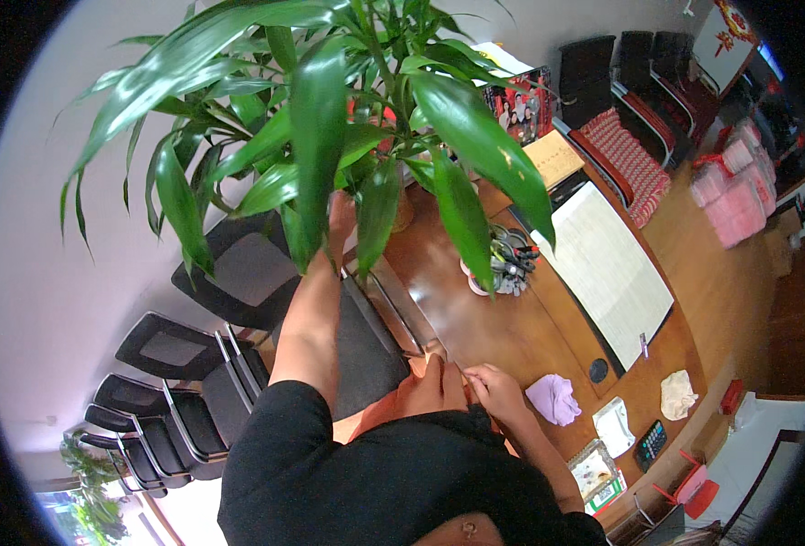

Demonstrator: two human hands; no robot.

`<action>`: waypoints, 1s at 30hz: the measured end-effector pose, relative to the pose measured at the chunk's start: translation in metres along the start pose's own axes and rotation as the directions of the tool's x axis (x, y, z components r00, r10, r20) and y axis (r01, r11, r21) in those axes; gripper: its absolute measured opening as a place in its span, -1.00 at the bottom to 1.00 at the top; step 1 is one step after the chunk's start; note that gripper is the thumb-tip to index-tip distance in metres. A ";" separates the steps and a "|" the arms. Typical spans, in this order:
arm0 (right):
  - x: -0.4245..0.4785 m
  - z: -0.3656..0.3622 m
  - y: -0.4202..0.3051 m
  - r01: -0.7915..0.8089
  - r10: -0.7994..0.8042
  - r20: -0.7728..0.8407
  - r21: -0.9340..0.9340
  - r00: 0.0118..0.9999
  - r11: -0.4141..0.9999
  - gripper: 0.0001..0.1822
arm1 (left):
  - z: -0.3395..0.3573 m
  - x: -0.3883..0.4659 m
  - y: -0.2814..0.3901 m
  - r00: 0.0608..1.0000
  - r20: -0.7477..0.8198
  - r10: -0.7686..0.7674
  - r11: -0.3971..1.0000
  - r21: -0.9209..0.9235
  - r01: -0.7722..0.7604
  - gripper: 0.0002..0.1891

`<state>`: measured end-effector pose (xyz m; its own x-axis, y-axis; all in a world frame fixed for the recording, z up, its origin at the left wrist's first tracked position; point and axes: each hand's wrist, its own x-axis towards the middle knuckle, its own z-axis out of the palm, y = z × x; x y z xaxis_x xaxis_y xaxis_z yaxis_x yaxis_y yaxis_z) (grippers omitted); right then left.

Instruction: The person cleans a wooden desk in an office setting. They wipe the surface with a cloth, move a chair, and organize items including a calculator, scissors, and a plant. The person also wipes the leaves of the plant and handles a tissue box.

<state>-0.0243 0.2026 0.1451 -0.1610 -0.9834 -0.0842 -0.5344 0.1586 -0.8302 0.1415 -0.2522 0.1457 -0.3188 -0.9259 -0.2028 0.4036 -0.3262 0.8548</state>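
Note:
A leafy green potted plant (317, 130) fills the upper part of the view, its long glossy leaves hanging toward me. My left hand (342, 213) reaches in beneath these leaves, which hide most of it; whether it grips anything cannot be seen. My right hand (494, 388) rests at the near edge of a brown wooden desk (457, 321), its fingers bent, and any hold on something is unclear. To its right on the desktop lies a crumpled lilac cloth (554, 400). A holder with pens and scissors (511, 263) stands farther up the desk.
Black mesh-backed chairs (170, 348) line the wall at left; one black seat (368, 348) is against the desk. A pale desk mat (604, 273), beige cloth (678, 394), white packet (614, 426) and black keypad device (651, 445) lie on the desk. Pink packages (737, 184) sit beyond.

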 end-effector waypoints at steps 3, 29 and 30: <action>-0.004 0.003 0.003 -0.027 0.028 0.044 -0.030 0.999 0.999 -0.80 | -0.001 -0.009 -0.022 0.998 -0.064 -0.020 1.000 -0.012 0.019 -0.55; -0.004 0.001 0.026 -0.004 0.006 0.076 -0.018 0.997 1.000 -0.80 | 0.032 0.020 -0.028 0.985 0.119 -0.124 0.976 0.195 0.099 -0.56; -0.002 0.001 0.029 0.013 -0.012 0.073 -0.012 0.997 1.000 -0.81 | 0.032 0.017 -0.033 0.984 0.124 -0.131 0.976 0.193 0.105 -0.56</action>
<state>-0.0385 0.2095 0.1207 -0.0934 -0.9891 -0.1138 -0.5464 0.1465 -0.8246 0.0950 -0.2512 0.1294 -0.4724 -0.8445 -0.2522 0.1945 -0.3790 0.9047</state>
